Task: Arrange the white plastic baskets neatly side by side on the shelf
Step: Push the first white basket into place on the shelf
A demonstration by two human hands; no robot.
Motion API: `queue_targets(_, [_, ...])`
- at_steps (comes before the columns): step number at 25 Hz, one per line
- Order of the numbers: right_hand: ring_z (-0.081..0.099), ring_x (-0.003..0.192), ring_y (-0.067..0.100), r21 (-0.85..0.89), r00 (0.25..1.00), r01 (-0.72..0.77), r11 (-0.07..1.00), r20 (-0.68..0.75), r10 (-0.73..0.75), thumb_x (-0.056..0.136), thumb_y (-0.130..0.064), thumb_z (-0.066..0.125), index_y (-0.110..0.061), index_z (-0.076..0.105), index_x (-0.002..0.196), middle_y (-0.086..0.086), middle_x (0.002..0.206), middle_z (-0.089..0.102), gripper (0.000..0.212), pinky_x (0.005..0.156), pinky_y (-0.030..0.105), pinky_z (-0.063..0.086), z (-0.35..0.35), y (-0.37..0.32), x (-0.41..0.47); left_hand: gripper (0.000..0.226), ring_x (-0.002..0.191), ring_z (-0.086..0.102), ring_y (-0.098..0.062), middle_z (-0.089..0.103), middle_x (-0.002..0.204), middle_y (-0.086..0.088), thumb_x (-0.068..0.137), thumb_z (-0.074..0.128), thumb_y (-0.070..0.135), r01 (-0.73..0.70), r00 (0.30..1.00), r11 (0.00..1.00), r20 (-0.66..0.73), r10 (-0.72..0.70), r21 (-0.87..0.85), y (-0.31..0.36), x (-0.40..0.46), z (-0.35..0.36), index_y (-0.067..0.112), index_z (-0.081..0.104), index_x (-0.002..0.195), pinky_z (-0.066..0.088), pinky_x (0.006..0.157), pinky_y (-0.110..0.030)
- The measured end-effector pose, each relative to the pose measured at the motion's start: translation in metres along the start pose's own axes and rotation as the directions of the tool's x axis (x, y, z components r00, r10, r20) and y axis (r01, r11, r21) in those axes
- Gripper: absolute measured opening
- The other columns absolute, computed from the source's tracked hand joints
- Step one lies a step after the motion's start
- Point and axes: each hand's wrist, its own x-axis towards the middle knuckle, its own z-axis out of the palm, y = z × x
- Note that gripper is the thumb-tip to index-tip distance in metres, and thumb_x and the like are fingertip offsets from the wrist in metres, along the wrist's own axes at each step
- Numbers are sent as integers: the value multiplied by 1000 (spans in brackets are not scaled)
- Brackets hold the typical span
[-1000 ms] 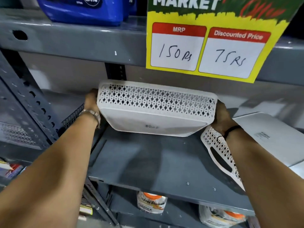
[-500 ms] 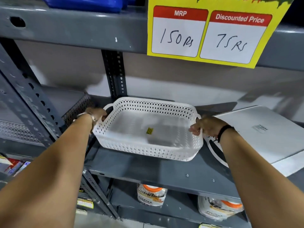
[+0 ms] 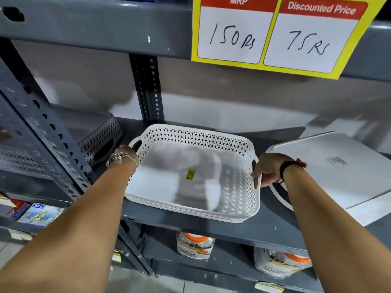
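Note:
A white perforated plastic basket [image 3: 211, 144] rests upright on the grey shelf [image 3: 270, 225], open side up, a yellow sticker on its floor. My left hand [image 3: 127, 154] is at its left handle, mostly hidden behind my wrist. My right hand [image 3: 267, 170] grips its right rim and handle. To the right a second white basket [image 3: 338, 176] lies upside down and tilted, its handle rim poking out under my right wrist.
A grey perforated basket [image 3: 99, 138] lies overturned on the neighbouring shelf at left. A slotted upright post [image 3: 148, 89] stands behind. A yellow price sign [image 3: 275, 34] hangs from the upper shelf. Jars with orange lids [image 3: 195, 245] sit below.
The basket has gone from tilted with its bottom facing me to upright, and now sits lower on the shelf. Both hands stayed at its two ends.

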Motion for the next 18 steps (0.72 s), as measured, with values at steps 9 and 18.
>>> queue_targets(9, [66,67,23,-74,985,-61,995,159,72,90,-20,57,4,59,87,16,77,63,24,66,27,55,-8,-4,-14,51,135,38,-38,30,150,-23,97,37,22,27,1000,999,-6,-27,-41,1,-29,-13,-1,31,142,40,108,-44])
queue_targets(18, [53,115,40,-164,761,136,977,-614,-209,96,-36,33,7,58,115,29,124,57,53,93,38,43,-101,48,-17,49,128,40,-42,41,139,-24,92,46,17,-423,885,875,-312,345,-233,147,-105,-20,-1,33,136,39,102,-47])
